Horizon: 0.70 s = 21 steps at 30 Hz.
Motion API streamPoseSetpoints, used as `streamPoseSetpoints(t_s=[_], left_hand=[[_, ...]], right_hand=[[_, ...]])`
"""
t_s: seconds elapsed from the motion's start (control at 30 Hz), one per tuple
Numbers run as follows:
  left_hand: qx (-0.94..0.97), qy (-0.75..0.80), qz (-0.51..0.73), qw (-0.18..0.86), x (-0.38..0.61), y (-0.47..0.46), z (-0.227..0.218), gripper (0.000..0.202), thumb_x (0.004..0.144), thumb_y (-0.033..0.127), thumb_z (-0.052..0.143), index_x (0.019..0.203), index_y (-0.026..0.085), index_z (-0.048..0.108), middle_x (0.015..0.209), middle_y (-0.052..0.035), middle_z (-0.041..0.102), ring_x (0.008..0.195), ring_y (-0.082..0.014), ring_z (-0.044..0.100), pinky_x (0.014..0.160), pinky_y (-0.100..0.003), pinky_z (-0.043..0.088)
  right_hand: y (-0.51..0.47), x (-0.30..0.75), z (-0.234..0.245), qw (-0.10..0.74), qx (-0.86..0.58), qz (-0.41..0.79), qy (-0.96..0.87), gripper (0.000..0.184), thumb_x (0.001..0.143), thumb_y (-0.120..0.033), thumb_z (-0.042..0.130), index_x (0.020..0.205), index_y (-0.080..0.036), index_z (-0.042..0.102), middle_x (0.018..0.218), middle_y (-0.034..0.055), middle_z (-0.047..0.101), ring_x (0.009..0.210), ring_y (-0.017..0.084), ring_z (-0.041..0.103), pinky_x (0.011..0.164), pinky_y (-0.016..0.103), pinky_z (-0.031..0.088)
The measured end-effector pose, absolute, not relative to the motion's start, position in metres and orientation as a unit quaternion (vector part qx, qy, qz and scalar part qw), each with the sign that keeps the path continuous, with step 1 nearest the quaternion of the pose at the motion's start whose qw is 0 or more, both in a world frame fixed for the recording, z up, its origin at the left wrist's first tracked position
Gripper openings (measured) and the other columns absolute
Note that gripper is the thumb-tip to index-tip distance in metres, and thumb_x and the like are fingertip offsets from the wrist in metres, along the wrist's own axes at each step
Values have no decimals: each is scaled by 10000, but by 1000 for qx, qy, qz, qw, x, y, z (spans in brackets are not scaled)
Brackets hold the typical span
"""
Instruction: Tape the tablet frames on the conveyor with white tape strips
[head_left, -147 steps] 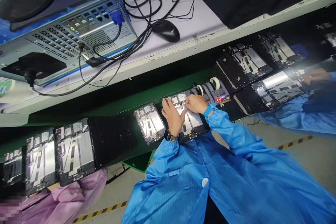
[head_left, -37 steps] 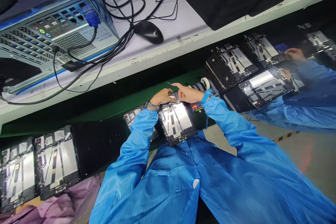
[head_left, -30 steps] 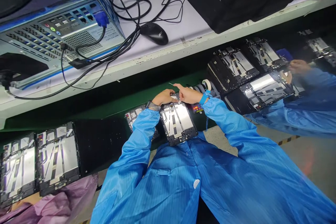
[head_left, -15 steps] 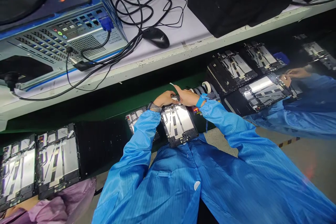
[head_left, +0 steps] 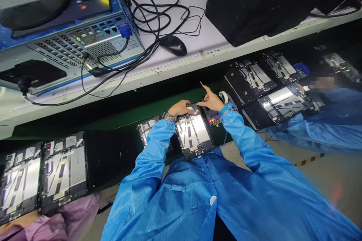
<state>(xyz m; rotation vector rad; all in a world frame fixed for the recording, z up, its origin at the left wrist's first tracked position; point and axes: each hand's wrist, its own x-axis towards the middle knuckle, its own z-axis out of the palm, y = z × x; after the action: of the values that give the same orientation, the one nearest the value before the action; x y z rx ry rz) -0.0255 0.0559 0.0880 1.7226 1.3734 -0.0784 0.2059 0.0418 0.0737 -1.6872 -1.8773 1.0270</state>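
An opened tablet (head_left: 198, 130) with bare silver plates and dark ribbon cables rests at the table's front edge, against my blue smock. My left hand (head_left: 181, 108) lies over its far left corner, fingers curled at the upper edge and thumb on its face. By the thumb sits a small white tab (head_left: 196, 112). My right hand (head_left: 212, 101) hovers just past the far right corner, thumb and index finger spread apart. A thin white strip (head_left: 201, 83) sticks out from the index fingertip. Another opened tablet (head_left: 146, 128) is partly hidden behind my left sleeve.
Right of the tablet stands a small device with a red display (head_left: 215, 119), with a white tape roll (head_left: 223, 97) behind it. Several opened tablets (head_left: 65, 169) lie left and right. Co-workers' sleeves (head_left: 339, 120) show both sides. A shelf above carries a computer (head_left: 93, 51) and mouse (head_left: 173, 45).
My right hand has drawn away from the tablet's upper edge, rightward, its index finger now raised with the white strip. My left hand stays at the tablet. The view has shifted slightly.
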Motion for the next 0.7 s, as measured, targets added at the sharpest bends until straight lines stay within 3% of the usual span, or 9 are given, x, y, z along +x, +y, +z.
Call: streamPoseSetpoints(t_s=[0.1,0.4,0.7], left_hand=[[697,546,-23,465,-31,57,90,643,712,435,844,1288,219,660,1296,-86,709,1113,-254,697,932,-309,546],[668,532,205,479,-105,14,112,525,901,449,668,1367,213,612,1349,-96,682,1227,-211,647,1040,-348,533],[532,646,314,448,-120,-65,57,478,930,376,620,1383,231,573,1447,-117,613,1288,-219,620,1011,-352,537]], right_hand=[[16,199,61,261,-595,363,-668,1183,729,-385,864,1663,-235,153,1029,26,627,799,183,604,779,333,508],[-17,172,80,254,-581,314,-707,1133,778,-312,793,1671,-257,97,1212,115,583,985,277,614,908,432,504],[-35,103,92,183,-447,365,-796,800,886,-109,629,1609,-224,306,888,-8,668,801,189,579,917,351,438]])
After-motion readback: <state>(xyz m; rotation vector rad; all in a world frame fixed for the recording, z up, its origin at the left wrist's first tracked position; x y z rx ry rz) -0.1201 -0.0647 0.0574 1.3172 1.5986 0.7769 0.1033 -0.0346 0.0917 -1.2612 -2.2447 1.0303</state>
